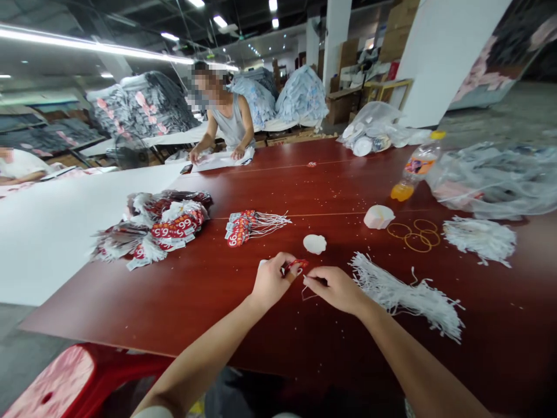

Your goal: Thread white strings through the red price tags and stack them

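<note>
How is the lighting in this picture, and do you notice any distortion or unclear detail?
In the head view, the long ceiling light glares white; also there, the white pillar leans, probably wide-angle distortion; again there, the red tag in the left hand shows too small to read.

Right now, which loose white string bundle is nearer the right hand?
The longer string bundle, beside the right hand; the shorter bundle lies farther, beside the yellow rubber bands.

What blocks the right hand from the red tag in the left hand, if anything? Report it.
Nothing visible: the right hand, pinching a thin white string, is close beside the red tag held by the left hand.
</note>
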`<state>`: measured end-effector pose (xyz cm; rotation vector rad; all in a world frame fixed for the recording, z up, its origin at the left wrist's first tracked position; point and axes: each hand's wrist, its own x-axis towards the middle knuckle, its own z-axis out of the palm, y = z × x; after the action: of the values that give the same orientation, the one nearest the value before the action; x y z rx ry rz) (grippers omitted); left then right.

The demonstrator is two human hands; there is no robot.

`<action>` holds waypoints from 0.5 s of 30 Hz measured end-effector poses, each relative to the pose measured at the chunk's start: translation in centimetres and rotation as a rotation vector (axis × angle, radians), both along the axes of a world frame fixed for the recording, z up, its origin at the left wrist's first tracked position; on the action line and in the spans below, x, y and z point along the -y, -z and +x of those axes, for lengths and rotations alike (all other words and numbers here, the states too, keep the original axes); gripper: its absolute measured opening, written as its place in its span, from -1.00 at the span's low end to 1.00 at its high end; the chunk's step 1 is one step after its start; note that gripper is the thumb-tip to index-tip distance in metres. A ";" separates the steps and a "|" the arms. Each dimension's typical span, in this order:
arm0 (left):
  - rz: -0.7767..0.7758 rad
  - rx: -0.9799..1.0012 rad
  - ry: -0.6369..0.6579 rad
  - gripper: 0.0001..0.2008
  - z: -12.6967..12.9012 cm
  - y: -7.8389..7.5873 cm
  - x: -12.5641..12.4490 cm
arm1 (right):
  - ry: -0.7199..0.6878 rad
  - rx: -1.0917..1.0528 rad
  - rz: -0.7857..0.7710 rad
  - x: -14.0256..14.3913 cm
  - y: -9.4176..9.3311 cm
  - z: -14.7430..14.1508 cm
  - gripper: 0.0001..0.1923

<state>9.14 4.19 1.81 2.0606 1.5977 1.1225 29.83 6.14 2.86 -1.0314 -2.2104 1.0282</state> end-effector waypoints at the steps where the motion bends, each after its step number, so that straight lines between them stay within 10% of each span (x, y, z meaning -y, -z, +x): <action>1: -0.008 0.013 -0.004 -0.93 -0.3 0.4 0.8 | 0.027 0.040 0.068 0.1 0.1 -0.2 -0.73; 7: 0.105 -0.023 0.069 -0.92 -0.2 1.9 2.0 | 0.157 0.162 0.238 0.5 1.1 -1.3 -0.72; 15: 0.175 -0.019 0.214 -0.93 -1.0 1.5 1.5 | 0.221 0.100 0.024 0.0 1.1 -0.7 -0.65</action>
<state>8.17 2.67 0.30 2.2952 1.2883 1.2048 29.10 6.12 1.73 -1.3081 -2.1214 0.8677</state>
